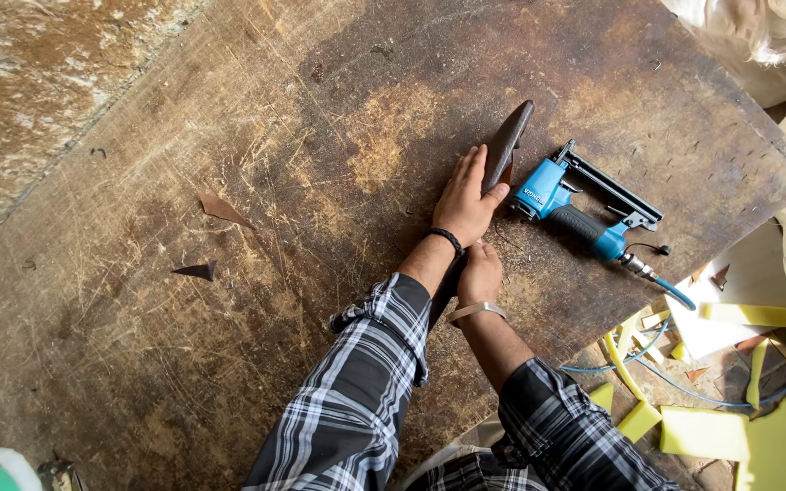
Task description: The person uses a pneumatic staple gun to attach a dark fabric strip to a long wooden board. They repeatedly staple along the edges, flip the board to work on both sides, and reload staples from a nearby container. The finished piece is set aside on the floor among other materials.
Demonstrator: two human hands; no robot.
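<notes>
A long, dark brown padded strip (508, 141) stands on its edge on the worn wooden table (229, 300). My left hand (468, 200) lies flat against its side, fingers together, thumb pressing the strip. My right hand (480, 273) grips the strip's near end, which is mostly hidden behind my left forearm. A blue and black pneumatic stapler (584, 205) rests on the table just right of the strip, untouched by either hand.
The stapler's blue air hose (684, 298) runs off the table's right edge. Yellow foam offcuts (757, 427) lie on the floor at lower right. Two small brown scraps (220, 209) sit on the table's left half. Crumpled plastic sheeting (757, 27) lies at the top right.
</notes>
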